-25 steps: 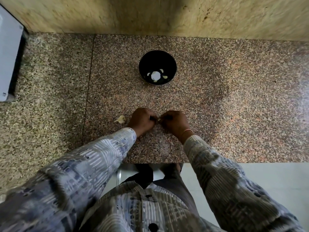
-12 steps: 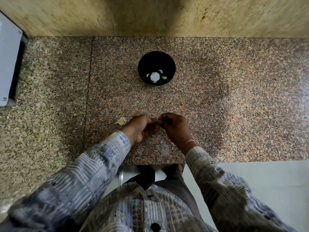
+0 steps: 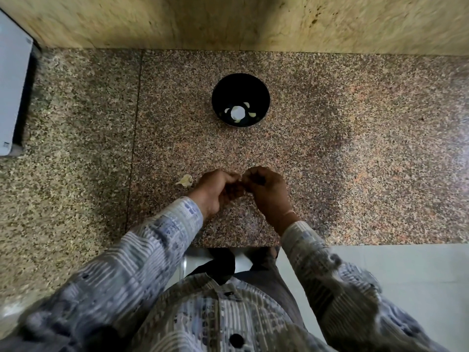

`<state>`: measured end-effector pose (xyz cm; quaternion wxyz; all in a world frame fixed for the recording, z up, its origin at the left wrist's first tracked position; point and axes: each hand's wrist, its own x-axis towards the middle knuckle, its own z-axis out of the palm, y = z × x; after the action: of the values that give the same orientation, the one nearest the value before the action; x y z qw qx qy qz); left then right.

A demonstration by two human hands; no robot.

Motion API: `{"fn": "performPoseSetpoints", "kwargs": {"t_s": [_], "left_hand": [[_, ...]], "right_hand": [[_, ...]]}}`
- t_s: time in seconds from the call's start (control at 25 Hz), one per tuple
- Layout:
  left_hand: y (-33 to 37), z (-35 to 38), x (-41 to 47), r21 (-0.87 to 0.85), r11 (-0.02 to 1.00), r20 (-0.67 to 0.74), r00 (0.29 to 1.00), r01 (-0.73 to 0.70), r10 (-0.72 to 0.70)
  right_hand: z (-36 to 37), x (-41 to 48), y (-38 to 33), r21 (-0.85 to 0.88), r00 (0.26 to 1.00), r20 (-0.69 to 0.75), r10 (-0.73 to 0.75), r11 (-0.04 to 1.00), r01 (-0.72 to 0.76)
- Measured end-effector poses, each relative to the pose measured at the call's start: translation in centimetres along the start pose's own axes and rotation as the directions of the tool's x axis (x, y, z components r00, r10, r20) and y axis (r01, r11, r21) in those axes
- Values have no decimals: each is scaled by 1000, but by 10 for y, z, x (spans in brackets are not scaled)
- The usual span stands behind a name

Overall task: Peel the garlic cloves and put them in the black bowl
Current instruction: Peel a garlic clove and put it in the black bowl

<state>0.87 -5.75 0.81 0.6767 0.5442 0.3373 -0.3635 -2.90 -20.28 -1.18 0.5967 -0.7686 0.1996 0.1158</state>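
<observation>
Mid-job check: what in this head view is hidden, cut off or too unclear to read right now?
- Whatever the left hand and right hand work on: head view, hidden by curled fingers where they meet.
- Pale pieces in the black bowl: too small to count; a white round patch is unidentifiable.
- Pale scrap beside the left hand: too small to tell clove from peel.
- White box: cut off by the left edge.

A long-sleeved shirt [image 3: 215, 313], patterned in grey, white and blue stripes, has dark buttons [image 3: 236, 340]; a thin pale band [image 3: 289, 213] circles the right wrist.
</observation>
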Motion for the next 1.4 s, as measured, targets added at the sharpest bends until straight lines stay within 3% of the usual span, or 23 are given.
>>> {"fn": "performPoseSetpoints", "kwargs": {"t_s": [0.04, 0.2, 0.4, 0.52, 0.56, 0.68, 0.84, 0.88, 0.92, 1.0, 1.08, 1.16, 1.24, 1.4], "left_hand": [[1, -1, 1, -11, 999, 11, 999, 37, -36], [-10, -7, 8, 196, 966, -20, 984, -170, 178], [-24, -10, 20, 65, 984, -26, 986, -163, 165], [-25, -17, 26, 268, 908, -23, 941, -321, 339], [-24, -20, 26, 393, 836, -5, 908, -384, 419], [-19, -27, 20, 683, 478, 177, 759, -553, 626], [-21, -32, 12, 731, -69, 501, 466, -679, 730], [-23, -32, 12, 723, -110, 517, 429, -682, 741], [-25, -33, 13, 724, -56, 481, 445, -688, 755], [-28, -31, 15, 708, 267, 293, 615, -654, 732], [-29, -26, 19, 550, 647, 96, 809, -528, 580], [-28, -20, 19, 302, 887, -20, 928, -350, 373], [-25, -16, 15, 166, 959, -76, 966, -231, 246], [-26, -18, 17, 123, 980, -112, 979, -155, 169]], "right_hand": [[1, 0, 1, 47, 1000, -7, 14, 999, -14], [1, 5, 0, 337, 967, 78, 242, 907, -254], [6, 9, -2, 356, 938, 167, 305, 868, -345], [5, 8, -3, 302, 935, 201, 294, 889, -344], [5, 9, -1, 240, 941, 189, 282, 915, -323], [4, 12, 0, 97, 949, 148, 280, 950, -295], [3, 15, -7, 65, 893, 148, 426, 897, -438], [3, 15, -7, 70, 876, 168, 453, 881, -469], [4, 15, -8, 73, 872, 173, 458, 877, -475], [6, 15, -7, 13, 921, 106, 374, 926, -378], [9, 15, -6, -218, 982, 27, 188, 960, -178], [10, 13, -7, -462, 1000, 28, 10, 887, 4], [11, 12, -4, -540, 996, 60, -70, 837, 92], [8, 10, 7, -541, 993, 74, -91, 833, 116]]}}
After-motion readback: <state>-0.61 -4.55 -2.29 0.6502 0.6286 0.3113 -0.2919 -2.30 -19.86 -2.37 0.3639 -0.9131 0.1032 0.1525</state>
